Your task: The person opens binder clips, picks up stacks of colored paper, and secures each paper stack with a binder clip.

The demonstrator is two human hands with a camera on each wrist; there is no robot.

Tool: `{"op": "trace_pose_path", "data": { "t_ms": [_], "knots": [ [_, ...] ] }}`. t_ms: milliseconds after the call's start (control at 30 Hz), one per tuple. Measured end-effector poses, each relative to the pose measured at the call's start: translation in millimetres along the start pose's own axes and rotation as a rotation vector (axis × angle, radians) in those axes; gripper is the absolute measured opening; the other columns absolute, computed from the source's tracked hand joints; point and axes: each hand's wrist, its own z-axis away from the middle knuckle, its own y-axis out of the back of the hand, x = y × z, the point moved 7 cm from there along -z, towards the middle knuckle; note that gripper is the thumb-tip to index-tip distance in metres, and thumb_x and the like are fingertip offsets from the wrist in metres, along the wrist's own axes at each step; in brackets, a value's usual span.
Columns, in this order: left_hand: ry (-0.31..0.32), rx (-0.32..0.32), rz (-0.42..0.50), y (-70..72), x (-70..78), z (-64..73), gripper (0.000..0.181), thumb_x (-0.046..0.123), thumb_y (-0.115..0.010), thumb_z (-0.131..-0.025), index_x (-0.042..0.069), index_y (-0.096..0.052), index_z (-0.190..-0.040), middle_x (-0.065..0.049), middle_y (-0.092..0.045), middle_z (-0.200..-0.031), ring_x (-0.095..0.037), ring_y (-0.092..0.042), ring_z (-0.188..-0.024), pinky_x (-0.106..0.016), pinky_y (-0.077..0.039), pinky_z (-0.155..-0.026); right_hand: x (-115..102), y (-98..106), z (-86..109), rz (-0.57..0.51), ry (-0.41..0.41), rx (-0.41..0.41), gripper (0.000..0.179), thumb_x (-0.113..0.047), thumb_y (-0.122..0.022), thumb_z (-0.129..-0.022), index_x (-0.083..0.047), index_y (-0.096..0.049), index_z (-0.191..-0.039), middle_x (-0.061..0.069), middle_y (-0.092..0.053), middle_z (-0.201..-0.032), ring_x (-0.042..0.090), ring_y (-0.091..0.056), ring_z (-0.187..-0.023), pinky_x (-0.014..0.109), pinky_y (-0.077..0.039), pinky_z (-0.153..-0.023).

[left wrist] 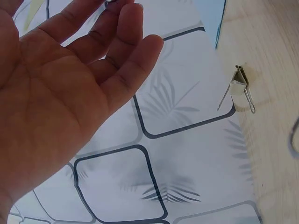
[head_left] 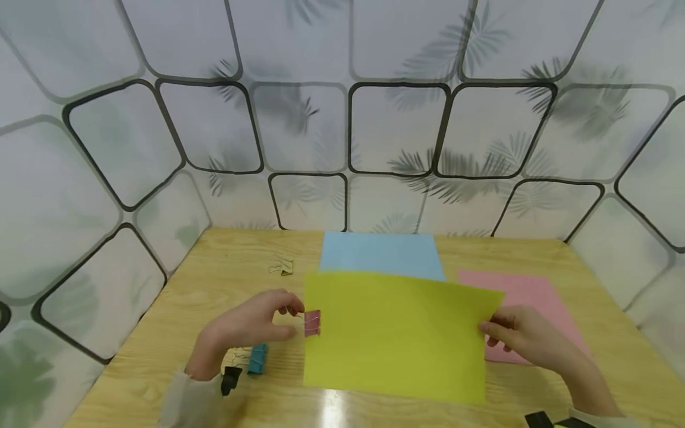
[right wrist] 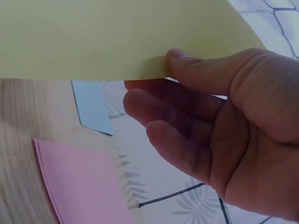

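Note:
A yellow sheet of paper (head_left: 396,339) is raised over the table between both hands. A pink binder clip (head_left: 312,323) sits on its left edge. My left hand (head_left: 251,321) holds that clip by its wire handles, fingers bent and thumb below. In the left wrist view the left hand (left wrist: 51,98) shows its palm, with a bit of metal at the fingertips and the clip body out of frame. At the sheet's right edge my right hand (head_left: 535,339) pinches the paper. Its thumb lies on top in the right wrist view, fingers (right wrist: 159,107) underneath.
Blue paper (head_left: 380,252) lies behind the yellow sheet, and pink paper (head_left: 535,297) is on the right. A pale yellow binder clip (head_left: 286,266) rests at the back left. Beside the left wrist are a blue binder clip (head_left: 257,359) and a black object (head_left: 231,380). Patterned cloth surrounds the table.

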Motion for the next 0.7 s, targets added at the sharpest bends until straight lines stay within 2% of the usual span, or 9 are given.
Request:
{"op": "trace_pose_path", "data": {
  "t_ms": [267,533,700],
  "knots": [
    [0.017,-0.014,-0.019,-6.1,-4.1,-3.0,0.029,0.015,-0.064,-0.09,0.007,-0.063,-0.118,-0.004,-0.063,-0.115,-0.029,-0.058,-0.108,-0.051,-0.047,-0.094,0.2,-3.6,-1.9,-0.04,-0.004,-0.026,0.021,-0.017,-0.057,-0.102,-0.006,-0.07,-0.09,0.007,-0.069,-0.081,0.015,-0.065,-0.07,0.034,-0.055,-0.056],
    [0.02,-0.032,-0.035,-10.2,-4.0,-9.6,0.028,0.01,-0.065,-0.087,0.004,-0.063,-0.115,-0.005,-0.063,-0.113,-0.026,-0.058,-0.104,-0.046,-0.048,-0.091,5.2,-3.7,-4.5,0.01,0.001,-0.026,0.02,-0.018,-0.058,-0.102,-0.007,-0.069,-0.089,0.003,-0.069,-0.079,0.014,-0.062,-0.063,0.032,-0.052,-0.053],
    [0.022,-0.037,-0.025,-11.9,-5.3,-9.6,0.027,0.008,-0.064,-0.086,0.004,-0.063,-0.113,-0.005,-0.063,-0.111,-0.025,-0.057,-0.103,-0.048,-0.048,-0.091,7.4,-5.9,-6.2,0.005,-0.006,-0.031,0.02,-0.019,-0.058,-0.101,-0.008,-0.069,-0.089,0.003,-0.068,-0.079,0.015,-0.061,-0.062,0.032,-0.052,-0.054]
  ]
}}
